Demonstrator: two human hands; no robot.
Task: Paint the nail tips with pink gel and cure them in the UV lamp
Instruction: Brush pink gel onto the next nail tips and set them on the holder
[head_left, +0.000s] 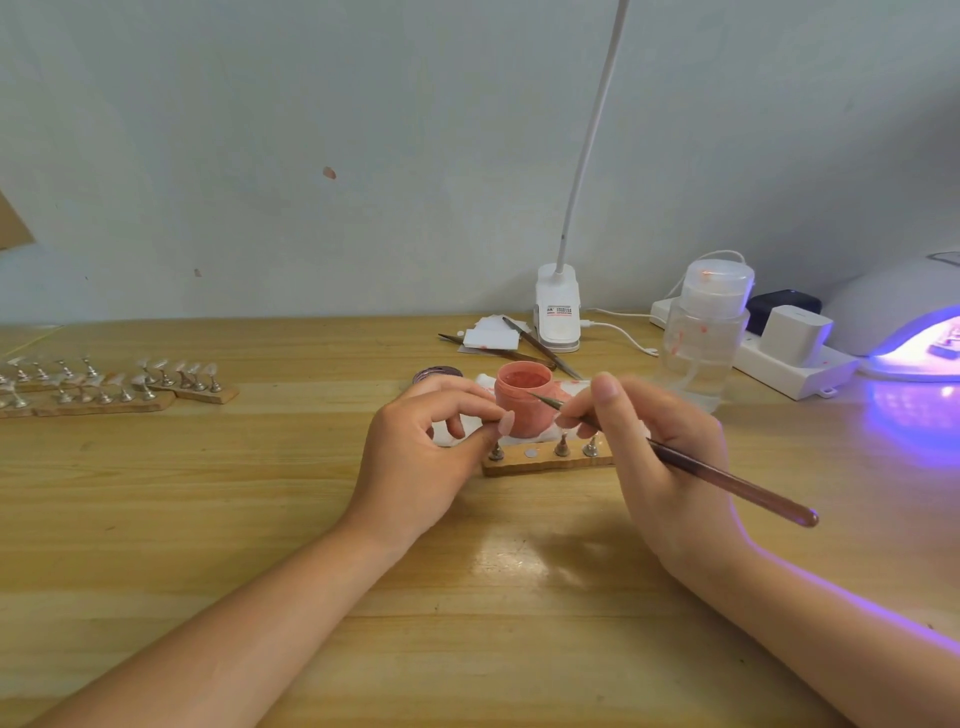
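While the left hand (415, 447) pinched a nail tip (506, 422) upright, the right hand (644, 441) gripped the brush (727, 480), its bristles pointing left toward the tip, just over the gel jar (522, 397). Far right on the worktop (260, 519), the lamp (904, 322) glowed.

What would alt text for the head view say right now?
The left hand pinches a pink nail tip while the right hand holds a brush pointed at it, in front of an open pink gel jar. A UV lamp glows purple at far right on the wooden table.
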